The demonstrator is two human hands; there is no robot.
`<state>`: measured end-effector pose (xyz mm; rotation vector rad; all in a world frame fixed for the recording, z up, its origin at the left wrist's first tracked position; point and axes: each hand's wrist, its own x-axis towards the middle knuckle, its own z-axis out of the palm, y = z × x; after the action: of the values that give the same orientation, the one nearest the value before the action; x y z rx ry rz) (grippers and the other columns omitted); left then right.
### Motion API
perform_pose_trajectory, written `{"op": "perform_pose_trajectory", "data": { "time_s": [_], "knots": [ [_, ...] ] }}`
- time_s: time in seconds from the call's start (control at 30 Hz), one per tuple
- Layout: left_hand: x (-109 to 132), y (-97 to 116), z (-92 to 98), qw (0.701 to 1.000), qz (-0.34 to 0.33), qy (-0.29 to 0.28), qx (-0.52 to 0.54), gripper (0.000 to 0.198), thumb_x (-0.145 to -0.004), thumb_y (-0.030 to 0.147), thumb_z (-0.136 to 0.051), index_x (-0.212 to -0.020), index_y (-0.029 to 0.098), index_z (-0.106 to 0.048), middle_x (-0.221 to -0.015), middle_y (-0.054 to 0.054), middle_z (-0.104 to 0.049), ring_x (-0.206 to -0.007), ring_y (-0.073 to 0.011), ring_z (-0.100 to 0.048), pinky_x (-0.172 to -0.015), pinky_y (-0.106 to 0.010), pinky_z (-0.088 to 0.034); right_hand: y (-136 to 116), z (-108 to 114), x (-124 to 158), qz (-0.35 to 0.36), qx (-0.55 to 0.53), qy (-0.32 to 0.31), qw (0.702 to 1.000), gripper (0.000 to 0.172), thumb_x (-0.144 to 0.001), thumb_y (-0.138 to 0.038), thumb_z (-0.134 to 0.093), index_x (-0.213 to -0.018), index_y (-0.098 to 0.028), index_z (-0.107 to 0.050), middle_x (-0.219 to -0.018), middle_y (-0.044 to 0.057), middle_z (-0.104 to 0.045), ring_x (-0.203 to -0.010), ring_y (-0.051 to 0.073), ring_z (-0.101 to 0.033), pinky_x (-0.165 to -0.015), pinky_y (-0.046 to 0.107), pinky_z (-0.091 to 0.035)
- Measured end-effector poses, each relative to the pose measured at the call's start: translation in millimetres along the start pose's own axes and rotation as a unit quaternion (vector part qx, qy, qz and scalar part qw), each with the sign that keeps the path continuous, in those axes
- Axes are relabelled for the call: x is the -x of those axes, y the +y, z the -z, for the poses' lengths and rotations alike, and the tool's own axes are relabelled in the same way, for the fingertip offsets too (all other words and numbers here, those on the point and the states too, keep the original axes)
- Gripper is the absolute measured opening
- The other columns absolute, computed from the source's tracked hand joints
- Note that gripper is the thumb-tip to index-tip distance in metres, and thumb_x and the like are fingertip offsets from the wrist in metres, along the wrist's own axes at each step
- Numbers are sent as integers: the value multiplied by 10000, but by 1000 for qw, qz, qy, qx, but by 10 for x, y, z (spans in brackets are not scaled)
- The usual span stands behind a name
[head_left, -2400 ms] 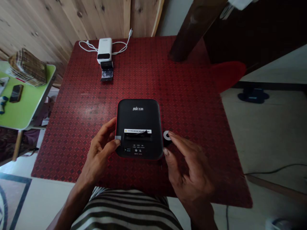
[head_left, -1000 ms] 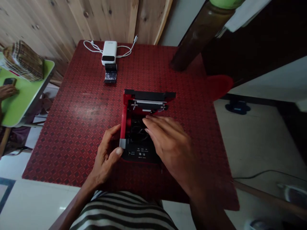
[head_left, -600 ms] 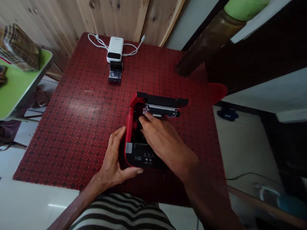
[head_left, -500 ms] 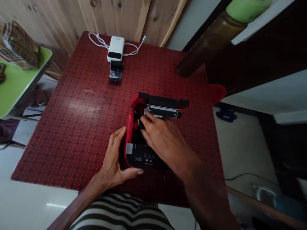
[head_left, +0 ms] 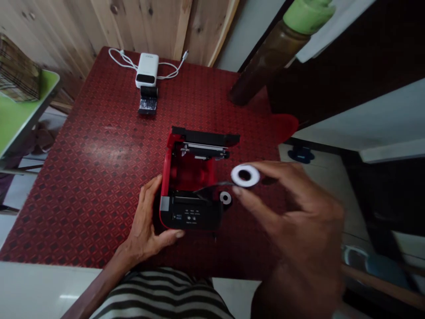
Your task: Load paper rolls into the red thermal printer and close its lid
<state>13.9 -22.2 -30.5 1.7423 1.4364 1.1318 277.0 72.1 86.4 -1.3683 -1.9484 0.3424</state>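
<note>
A small black and red printer (head_left: 186, 212) sits on the red patterned table (head_left: 99, 168) with its lid (head_left: 206, 136) tipped up and its red inside bare. My left hand (head_left: 149, 221) wraps around the printer's near left corner. My right hand (head_left: 295, 221) is raised to the right of the printer, pinching a white roll (head_left: 245, 175) with a dark ribbon trailing toward the printer. A second small white ring (head_left: 226, 197) lies on the table by the printer's right side.
A white power bank (head_left: 146, 75) with a white cable and a small black item (head_left: 148, 99) lie at the table's far side. A brown post (head_left: 262, 66) stands at the far right. A green side table (head_left: 20, 115) is to the left.
The printer lid went from closed to open. My right hand reached into the printer, then drew out to the right holding the white roll. My left hand stayed on the printer.
</note>
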Motion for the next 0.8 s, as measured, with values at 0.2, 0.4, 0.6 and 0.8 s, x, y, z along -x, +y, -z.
{"op": "perform_pose_trajectory", "data": {
  "time_s": [0.2, 0.4, 0.6, 0.8],
  "knots": [
    [-34, 35, 13, 999, -10, 11, -32, 984, -1064, 798, -664, -1866, 363, -294, -1725, -168, -536, -1530, -433, -564, -1261, -692, -520, 788, -369, -56, -182, -152, 181, 954, 344, -833, -468, -900, -1091, -280, -774, -997, 20, -827, -871, 228, -758, -762, 382, -617],
    [-44, 58, 22, 999, -6, 14, -50, 959, -1062, 785, -668, -1858, 394, -303, -1679, -157, -564, -1488, -434, -593, -1226, -692, -539, 982, -791, -4, -196, -137, 58, 969, 321, -871, -494, -813, -1090, -272, -734, -1024, 50, -843, -884, 246, -761, -805, 405, -617],
    [-57, 61, 30, 999, -9, 10, -51, 970, -1058, 804, -661, -1859, 389, -304, -1668, -166, -564, -1468, -434, -597, -1212, -697, -544, 1004, -834, 47, -190, -129, -3, 973, 343, -881, -459, -794, -1165, -276, -739, -1121, 76, -866, -969, 285, -797, -925, 477, -641],
    [-35, 26, 40, 998, -8, 7, -57, 1036, -1017, 800, -730, -1861, 388, -295, -1668, -163, -561, -1482, -444, -591, -1212, -698, -547, 921, -382, 348, -202, -85, -20, 976, 384, -910, -358, -756, -1277, -242, -753, -1204, 124, -849, -997, 286, -799, -924, 489, -650]
  ]
}}
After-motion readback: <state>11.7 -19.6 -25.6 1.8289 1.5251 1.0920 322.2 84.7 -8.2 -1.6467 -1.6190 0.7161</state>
